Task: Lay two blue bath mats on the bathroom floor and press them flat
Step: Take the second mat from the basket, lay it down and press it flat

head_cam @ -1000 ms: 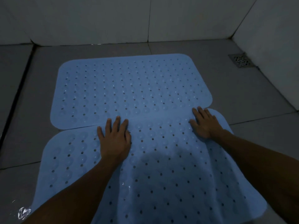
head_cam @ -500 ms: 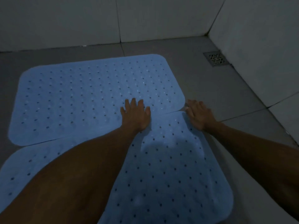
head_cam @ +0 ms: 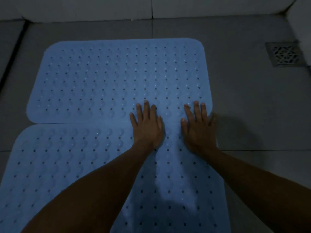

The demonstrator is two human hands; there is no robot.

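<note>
From my remote seat the grey tiled floor fills the view, running up to the pale wall base at twelve o'clock. On it lie the two blue mats. The far mat sits toward twelve, its long axis running nine to three; the near mat lies toward six, partly under my forearms, and the two meet along a seam that crosses the middle of the view from nine to three, the far one shifted a little toward three. Both look laid, so I judge the pressing step is in hand. My left hand and right hand are both flat, fingers straight and slightly spread, gripping nothing, palms on the near mat and fingertips reaching over the seam onto the far mat. They sit side by side at the three o'clock end of the seam. The unpressed length of seam therefore stretches off toward nine, and the left hand is nearer to it. A small metal floor drain sits at two o'clock, well apart from both mats.
</note>
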